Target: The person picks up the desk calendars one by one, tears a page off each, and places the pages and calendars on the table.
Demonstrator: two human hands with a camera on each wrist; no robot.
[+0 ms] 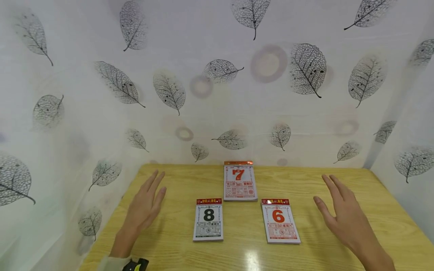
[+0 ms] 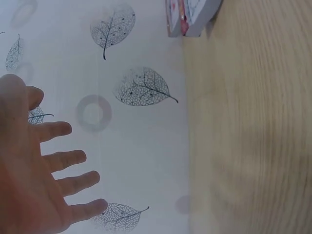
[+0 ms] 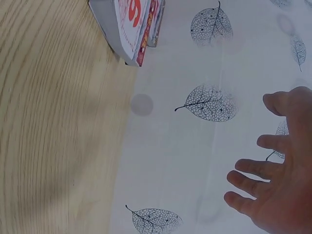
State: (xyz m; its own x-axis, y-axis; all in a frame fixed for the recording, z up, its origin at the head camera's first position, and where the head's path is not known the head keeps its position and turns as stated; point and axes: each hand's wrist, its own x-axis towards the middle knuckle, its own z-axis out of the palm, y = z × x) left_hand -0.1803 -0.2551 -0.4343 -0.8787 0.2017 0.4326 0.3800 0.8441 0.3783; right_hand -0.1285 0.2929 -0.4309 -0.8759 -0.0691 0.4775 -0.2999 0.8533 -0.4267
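Observation:
Three tear-off calendar pads lie on the wooden table. The calendar with a black 8 is front left, the one with a red 6 front right, and the larger one with a red 7 farther back between them. To the left of the 8 calendar, my left hand hovers with its fingers extended, holding nothing. My right hand is likewise spread and empty, to the right of the 6 calendar. In the right wrist view the edge of the 6 calendar shows at the top.
The yellow wood-grain table ends at a pale cloth backdrop printed with dark leaves, which also hangs along both sides. A dark watch sits on my left wrist below a light sleeve.

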